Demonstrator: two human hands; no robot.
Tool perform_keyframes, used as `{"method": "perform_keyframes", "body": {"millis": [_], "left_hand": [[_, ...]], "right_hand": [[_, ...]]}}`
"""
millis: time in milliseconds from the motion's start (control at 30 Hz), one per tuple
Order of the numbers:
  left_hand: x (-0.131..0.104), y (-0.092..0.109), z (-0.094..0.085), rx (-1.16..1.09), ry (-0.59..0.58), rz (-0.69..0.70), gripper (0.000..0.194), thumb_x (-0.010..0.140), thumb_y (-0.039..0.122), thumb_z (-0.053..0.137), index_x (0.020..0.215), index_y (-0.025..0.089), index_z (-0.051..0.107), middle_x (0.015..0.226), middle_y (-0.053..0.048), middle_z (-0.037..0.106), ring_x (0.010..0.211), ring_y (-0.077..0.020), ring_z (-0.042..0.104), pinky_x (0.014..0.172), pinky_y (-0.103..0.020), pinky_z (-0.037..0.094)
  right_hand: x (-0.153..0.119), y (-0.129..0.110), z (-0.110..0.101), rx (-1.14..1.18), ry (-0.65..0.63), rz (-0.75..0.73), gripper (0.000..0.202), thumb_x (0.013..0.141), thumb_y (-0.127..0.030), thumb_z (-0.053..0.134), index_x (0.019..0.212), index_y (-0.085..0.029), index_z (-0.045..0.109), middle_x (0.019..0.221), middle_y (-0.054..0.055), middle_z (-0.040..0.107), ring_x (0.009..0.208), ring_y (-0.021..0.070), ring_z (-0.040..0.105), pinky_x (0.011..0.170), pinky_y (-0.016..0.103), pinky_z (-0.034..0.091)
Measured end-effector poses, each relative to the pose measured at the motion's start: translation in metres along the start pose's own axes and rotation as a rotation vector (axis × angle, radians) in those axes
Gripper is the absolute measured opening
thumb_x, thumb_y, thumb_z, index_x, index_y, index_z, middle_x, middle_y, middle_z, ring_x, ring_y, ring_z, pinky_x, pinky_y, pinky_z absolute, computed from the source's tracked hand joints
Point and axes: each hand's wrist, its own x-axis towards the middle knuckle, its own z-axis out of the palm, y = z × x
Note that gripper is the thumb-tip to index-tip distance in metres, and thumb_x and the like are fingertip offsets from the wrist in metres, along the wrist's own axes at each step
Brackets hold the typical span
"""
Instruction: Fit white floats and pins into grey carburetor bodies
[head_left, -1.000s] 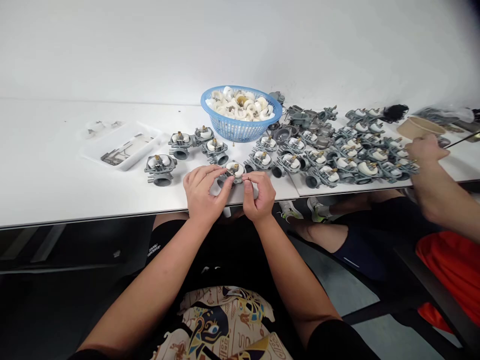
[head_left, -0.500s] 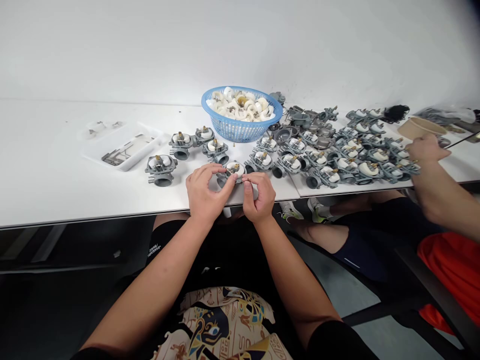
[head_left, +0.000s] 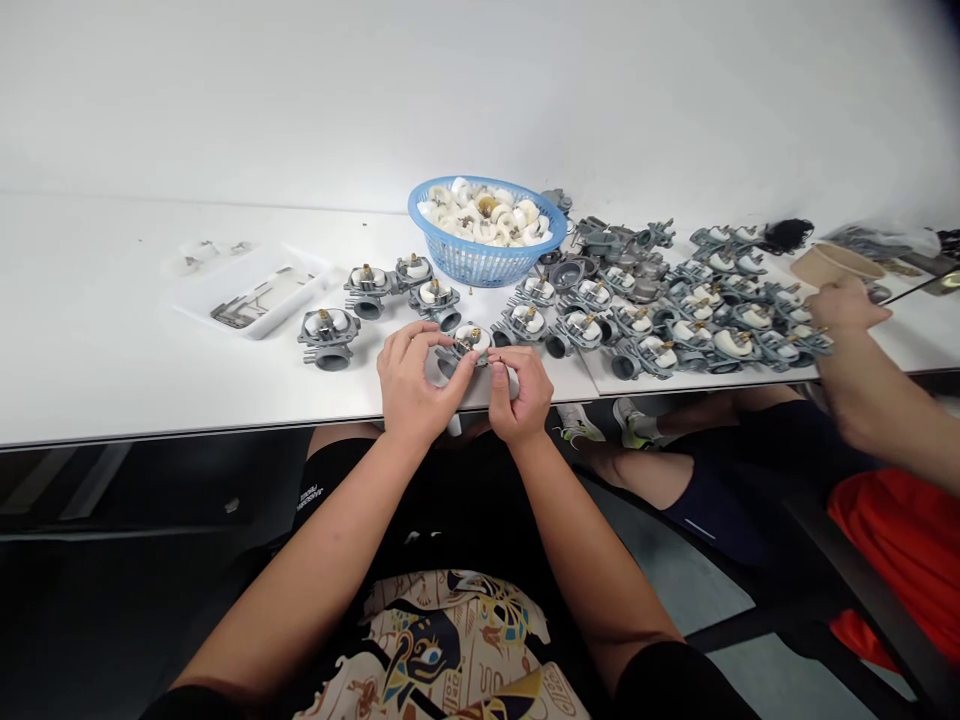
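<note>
Left hand (head_left: 414,385) and right hand (head_left: 519,392) both keep a pinching grip on one carburetor body (head_left: 466,345) at the desk's (head_left: 112,370) near edge. Over the last second little has changed, fingers only shifting slightly: fiddling continues. Blue basket (head_left: 487,250) sits behind; co-worker's hand (head_left: 844,305) at right.

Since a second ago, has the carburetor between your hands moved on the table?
No. The carburetor sits at the same spot against the blue basket and its neighbours; only the camera shifted, and both hands hold it.

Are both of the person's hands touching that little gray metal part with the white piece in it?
Touching. The head view shows the left hand cupping the gray metal part from the left and the right hand pinching its right side.
</note>
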Motion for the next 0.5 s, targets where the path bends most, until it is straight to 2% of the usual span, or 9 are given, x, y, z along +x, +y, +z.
{"method": "perform_keyframes", "body": {"millis": [133,233,300,433,500], "left_hand": [[-0.005,-0.003,0.0,-0.017,-0.018,0.06,0.036,0.084,0.043,0.076,0.106,0.02,0.059,0.119,-0.011,0.065,0.118,-0.0282,0.06,0.106,-0.046,0.044],[-0.01,-0.007,-0.001,-0.095,0.002,0.112,0.059,0.084,0.044,0.075,0.13,0.02,0.046,0.133,-0.016,0.057,0.124,-0.0293,0.057,0.103,-0.046,0.047],[-0.01,-0.013,-0.005,-0.164,0.059,0.139,0.072,0.084,0.042,0.074,0.14,0.022,0.033,0.14,-0.019,0.05,0.122,-0.0284,0.058,0.097,-0.045,0.05],[0.001,-0.031,-0.033,-0.099,0.215,0.177,0.078,0.08,0.037,0.075,0.14,0.026,0.027,0.142,-0.017,0.045,0.123,-0.0294,0.055,0.096,-0.046,0.05],[0.008,-0.04,-0.054,-0.008,0.208,0.108,0.079,0.079,0.036,0.076,0.14,0.024,0.029,0.142,-0.017,0.044,0.125,-0.0305,0.054,0.099,-0.048,0.048]], "right_hand": [[-0.001,0.001,0.001,-0.01,0.013,-0.015,0.013,0.1,-0.016,0.05,0.103,-0.021,0.062,0.098,0.009,0.071,0.094,0.022,0.068,0.082,0.04,0.057],[-0.002,0.002,0.002,-0.011,0.018,-0.031,0.014,0.1,-0.015,0.05,0.105,-0.021,0.061,0.099,0.009,0.071,0.094,0.0219,0.068,0.083,0.04,0.057],[-0.002,0.002,0.002,-0.013,0.031,-0.039,0.016,0.1,-0.014,0.049,0.107,-0.021,0.061,0.099,0.009,0.07,0.094,0.0217,0.068,0.083,0.04,0.057],[-0.001,0.003,0.003,-0.014,0.062,-0.081,0.017,0.1,-0.013,0.048,0.107,-0.02,0.062,0.099,0.01,0.067,0.098,0.0228,0.067,0.087,0.042,0.057],[-0.001,0.004,0.004,-0.01,0.068,-0.104,0.017,0.101,-0.014,0.046,0.104,-0.02,0.062,0.095,0.009,0.066,0.097,0.0227,0.067,0.086,0.042,0.057]]}}
